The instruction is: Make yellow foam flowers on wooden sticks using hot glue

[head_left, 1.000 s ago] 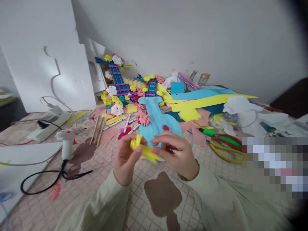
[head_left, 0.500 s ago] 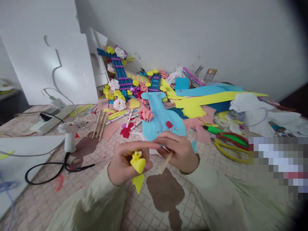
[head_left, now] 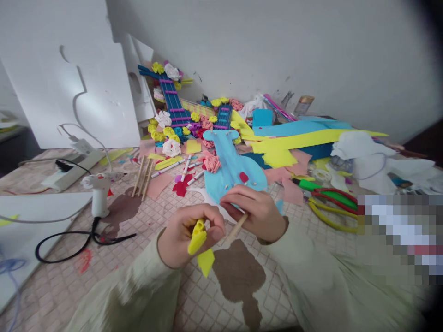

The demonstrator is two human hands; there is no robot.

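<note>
My left hand (head_left: 187, 235) is closed round a piece of yellow crepe paper (head_left: 198, 239), rolled at the top, with a loose yellow end (head_left: 206, 262) hanging below the fingers. Close beside it on the right, my right hand (head_left: 258, 214) grips a thin wooden stick (head_left: 236, 229) that slants down toward me. Its fingertips are partly hidden behind the knuckles. Just beyond both hands lies a light blue guitar-shaped piece (head_left: 230, 157), bearing a crumpled pink paper flower (head_left: 212, 162) on its left side and a small red patch (head_left: 243, 177).
A white hot glue gun (head_left: 99, 193) stands at left beside wooden sticks (head_left: 142, 177) and a power strip (head_left: 69, 170). Decorated dark blue guitar shapes (head_left: 172, 101) lean at the back. Yellow and blue paper strips (head_left: 304, 140) and scissors (head_left: 328, 198) lie right.
My hands have moved apart, my left forefinger drawing back from my right hand. The yellow paper has turned slightly in my left hand. The stick stays in my right.
</note>
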